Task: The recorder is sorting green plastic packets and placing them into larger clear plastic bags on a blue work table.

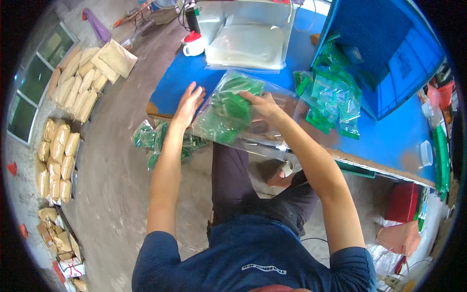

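Observation:
A large clear plastic bag (pixel 206 124) with green packets (pixel 236 104) inside lies tilted across the table's near edge, above my lap. My right hand (pixel 262 104) is closed on the upper right part of the bag, by the green packets; some of its fingers are hidden, and I cannot tell whether they are inside or outside the plastic. Beside the bag's left edge is my left hand (pixel 188 105), its fingers stretched out and holding nothing. A heap of small green packets in clear wrapping (pixel 335 92) spills from a blue bin (pixel 374 104) lying on its side to the right.
Flat clear bags (pixel 248 46) lie stacked at the back of the blue table (pixel 165 90), beside a white pot with a red lid (pixel 193 45). More green packets (pixel 160 141) sit below the table's left corner. Filled tan sacks (pixel 58 141) line the left wall.

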Tool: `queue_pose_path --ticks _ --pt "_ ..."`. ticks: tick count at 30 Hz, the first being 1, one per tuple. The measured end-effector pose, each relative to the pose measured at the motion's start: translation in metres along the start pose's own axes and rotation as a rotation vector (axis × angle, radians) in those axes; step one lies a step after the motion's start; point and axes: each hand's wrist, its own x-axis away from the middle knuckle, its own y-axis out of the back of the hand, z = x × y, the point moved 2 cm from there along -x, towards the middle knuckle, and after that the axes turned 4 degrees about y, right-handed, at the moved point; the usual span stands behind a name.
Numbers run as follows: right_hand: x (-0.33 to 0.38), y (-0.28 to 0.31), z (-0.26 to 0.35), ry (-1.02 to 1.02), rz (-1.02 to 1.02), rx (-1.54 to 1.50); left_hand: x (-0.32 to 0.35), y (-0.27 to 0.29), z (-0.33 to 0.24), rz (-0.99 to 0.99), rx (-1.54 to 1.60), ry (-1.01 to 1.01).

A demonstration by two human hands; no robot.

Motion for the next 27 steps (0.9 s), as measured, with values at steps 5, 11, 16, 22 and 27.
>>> queue_pose_path --ticks 5,11,16,22,27 --pt "-0.011 -0.004 0.003 -0.157 -0.206 0.198 0.006 -0.007 0.007 0.210 0.009 0.027" --pt "-0.003 0.005 -0.050 0.166 -0.291 0.282 0.013 -0.049 -0.008 0.374 -0.110 0.048" --pt "0.053 -0.029 -0.033 0.274 -0.079 0.102 0.025 -0.027 -0.006 0.469 0.136 0.062" --pt "0.045 -0.033 -0.028 0.141 -0.156 0.526 0.022 -0.033 -0.025 0.452 -0.193 -0.027" --pt "0.057 0.019 -0.034 0.468 -0.493 0.995 0.022 -0.041 -0.026 0.509 -0.446 -0.025"
